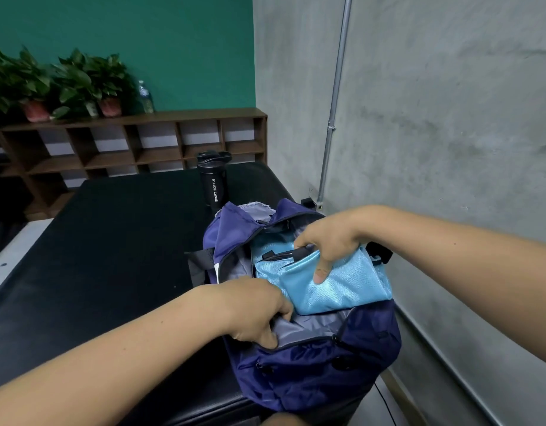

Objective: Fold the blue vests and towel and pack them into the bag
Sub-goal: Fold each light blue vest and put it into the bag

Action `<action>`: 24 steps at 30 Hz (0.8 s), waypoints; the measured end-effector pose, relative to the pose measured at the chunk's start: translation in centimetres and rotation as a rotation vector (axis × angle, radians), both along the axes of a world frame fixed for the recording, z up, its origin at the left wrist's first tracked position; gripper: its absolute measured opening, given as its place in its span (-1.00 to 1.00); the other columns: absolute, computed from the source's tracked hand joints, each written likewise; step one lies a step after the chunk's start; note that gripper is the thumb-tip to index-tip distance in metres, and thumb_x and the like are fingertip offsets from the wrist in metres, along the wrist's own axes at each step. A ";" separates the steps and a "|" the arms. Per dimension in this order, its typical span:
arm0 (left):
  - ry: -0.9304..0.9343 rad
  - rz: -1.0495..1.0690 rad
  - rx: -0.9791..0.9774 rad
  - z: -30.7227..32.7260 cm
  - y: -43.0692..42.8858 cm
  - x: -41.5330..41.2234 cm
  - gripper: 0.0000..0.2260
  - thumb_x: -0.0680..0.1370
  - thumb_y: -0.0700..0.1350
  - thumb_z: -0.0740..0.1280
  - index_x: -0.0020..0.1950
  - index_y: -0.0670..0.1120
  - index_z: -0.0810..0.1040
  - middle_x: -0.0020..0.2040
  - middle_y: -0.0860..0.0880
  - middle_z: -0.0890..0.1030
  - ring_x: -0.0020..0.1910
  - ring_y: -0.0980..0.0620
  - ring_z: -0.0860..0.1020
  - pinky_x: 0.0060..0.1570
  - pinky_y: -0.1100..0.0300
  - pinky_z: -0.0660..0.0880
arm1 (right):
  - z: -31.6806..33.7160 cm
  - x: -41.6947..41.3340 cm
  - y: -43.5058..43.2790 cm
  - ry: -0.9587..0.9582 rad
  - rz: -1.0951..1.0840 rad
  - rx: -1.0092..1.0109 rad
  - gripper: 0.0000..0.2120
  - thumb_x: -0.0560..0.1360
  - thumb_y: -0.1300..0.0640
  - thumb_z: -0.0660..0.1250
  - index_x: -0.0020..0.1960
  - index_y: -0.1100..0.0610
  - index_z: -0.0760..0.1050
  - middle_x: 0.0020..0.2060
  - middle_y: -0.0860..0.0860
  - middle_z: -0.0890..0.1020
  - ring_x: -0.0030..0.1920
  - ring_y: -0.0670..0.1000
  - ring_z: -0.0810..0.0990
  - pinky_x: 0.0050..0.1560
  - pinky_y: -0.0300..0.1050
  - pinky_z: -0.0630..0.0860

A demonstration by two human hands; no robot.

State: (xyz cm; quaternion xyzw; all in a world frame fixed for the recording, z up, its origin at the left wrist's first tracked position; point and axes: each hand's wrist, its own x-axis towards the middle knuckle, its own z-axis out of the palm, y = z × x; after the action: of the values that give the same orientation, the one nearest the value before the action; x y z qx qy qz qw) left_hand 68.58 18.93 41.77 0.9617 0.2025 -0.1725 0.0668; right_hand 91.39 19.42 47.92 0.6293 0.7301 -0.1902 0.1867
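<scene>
A navy blue bag (321, 367) lies open on the black padded table (111, 241), its grey lining showing. A folded light blue cloth (342, 281) sits in the bag's mouth, half sticking out; I cannot tell whether it is a vest or the towel. My right hand (327, 244) grips the cloth's upper edge, thumb pressed on its front. My left hand (256, 312) holds the near rim of the bag's opening, fingers curled into the grey lining. More light blue fabric (265, 250) shows deeper inside the bag.
A black sport bottle (214, 179) stands on the table just behind the bag. A grey concrete wall (450, 118) runs close along the right side. Wooden shelving (136, 142) with potted plants (65, 84) and a water bottle (145, 96) stands at the back.
</scene>
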 end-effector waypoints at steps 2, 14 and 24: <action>-0.023 -0.015 0.028 0.5 0.0 -0.4 -0.71 0.48 0.10 0.46 0.18 0.13 0.58 0.10 0.05 0.58 0.16 -0.07 0.54 0.14 0.01 0.52 | 0.3 0.4 -0.1 0.053 -0.001 -0.024 -0.31 0.40 -0.14 0.66 0.44 -0.04 0.52 0.34 -0.07 0.62 0.34 0.06 0.58 0.43 0.10 0.48; -0.193 -0.090 0.323 4.0 -2.5 -2.4 -0.89 0.58 0.02 0.30 0.07 0.14 0.58 0.03 0.13 0.27 0.13 0.03 0.35 0.01 0.08 0.25 | -1.2 -4.1 0.6 0.281 -0.024 -0.332 -0.48 0.37 -0.09 0.68 0.28 -0.21 0.63 0.32 -0.11 0.66 0.36 0.06 0.61 0.45 0.18 0.50; -0.182 -0.040 0.258 4.2 -2.4 -0.7 -0.78 0.55 0.13 0.33 0.10 0.07 0.65 0.15 0.09 0.48 0.18 0.00 0.47 0.10 0.06 0.42 | -3.6 -6.0 -3.1 0.071 0.096 0.081 -0.69 0.43 -0.05 0.62 0.07 -0.08 0.56 -0.07 -0.09 0.62 0.01 0.07 0.61 0.06 -0.05 0.57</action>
State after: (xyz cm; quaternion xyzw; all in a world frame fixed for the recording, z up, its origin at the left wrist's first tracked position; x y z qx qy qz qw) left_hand 67.89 16.57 45.97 0.9778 0.1967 -0.0585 -0.0425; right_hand 85.42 16.37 44.35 0.5935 0.7727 -0.1732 0.1440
